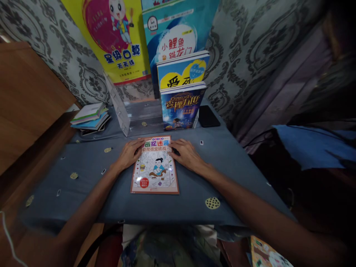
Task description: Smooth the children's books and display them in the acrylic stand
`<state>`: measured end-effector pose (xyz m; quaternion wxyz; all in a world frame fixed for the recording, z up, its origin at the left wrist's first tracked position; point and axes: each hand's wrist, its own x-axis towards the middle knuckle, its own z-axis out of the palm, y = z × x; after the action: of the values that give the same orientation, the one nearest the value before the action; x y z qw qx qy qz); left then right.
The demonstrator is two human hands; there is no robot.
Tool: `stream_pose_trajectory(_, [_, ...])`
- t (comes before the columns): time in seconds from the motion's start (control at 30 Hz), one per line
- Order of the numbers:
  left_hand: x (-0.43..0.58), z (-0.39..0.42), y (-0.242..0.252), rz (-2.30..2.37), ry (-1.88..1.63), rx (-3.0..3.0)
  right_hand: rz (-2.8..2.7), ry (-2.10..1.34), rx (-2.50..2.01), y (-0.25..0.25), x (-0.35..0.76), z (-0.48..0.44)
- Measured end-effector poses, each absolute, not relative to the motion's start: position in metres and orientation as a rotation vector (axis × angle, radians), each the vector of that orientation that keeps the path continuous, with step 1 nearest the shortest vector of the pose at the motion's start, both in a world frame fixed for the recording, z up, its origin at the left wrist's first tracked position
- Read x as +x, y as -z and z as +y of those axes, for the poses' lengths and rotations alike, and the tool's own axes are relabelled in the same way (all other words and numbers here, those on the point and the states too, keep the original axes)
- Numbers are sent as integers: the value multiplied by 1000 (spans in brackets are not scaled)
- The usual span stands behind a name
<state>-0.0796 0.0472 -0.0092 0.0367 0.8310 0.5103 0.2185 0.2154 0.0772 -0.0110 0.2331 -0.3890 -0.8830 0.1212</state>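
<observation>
A thin book (pixel 155 170) with a brown-edged cover and a seated figure in blue lies flat on the dark grey tablecloth (pixel 191 205). My left hand (pixel 130 154) rests at its upper left edge, fingers over the cover's corner. At the upper right edge is my right hand (pixel 187 152), its fingers spread and the tips touching the cover. Neither hand grips the book. Just behind it stands a clear acrylic holder (pixel 144 120), with a dark blue book (pixel 182 107) upright in its right part and a yellow and blue book (pixel 182 72) behind that one.
Small books are stacked (pixel 90 116) at the back left. A black phone-like object (pixel 209 116) lies at the back right. Large yellow (pixel 122 40) and teal (pixel 178 33) books stand against the patterned wall. A wooden cabinet (pixel 33 96) is at the left.
</observation>
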Motion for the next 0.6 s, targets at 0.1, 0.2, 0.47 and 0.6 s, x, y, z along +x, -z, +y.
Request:
stream_pose_trajectory(0.1, [-73,51,7,1541,-653,2587,-2432,-345,-1082,9,215,77])
stream_pose_trajectory(0.2, [-67,55,5,1512,-647,2617,-2428,-362,-1100,8,215,76])
stream_pose_trajectory(0.47, [-57,68,10,1489,-659,2645,-2436,-362,-1103,6,214,75])
stream_pose_trajectory(0.6, [-47,73,10,1468,-639,2657,-2423,-359,-1101,6,214,74])
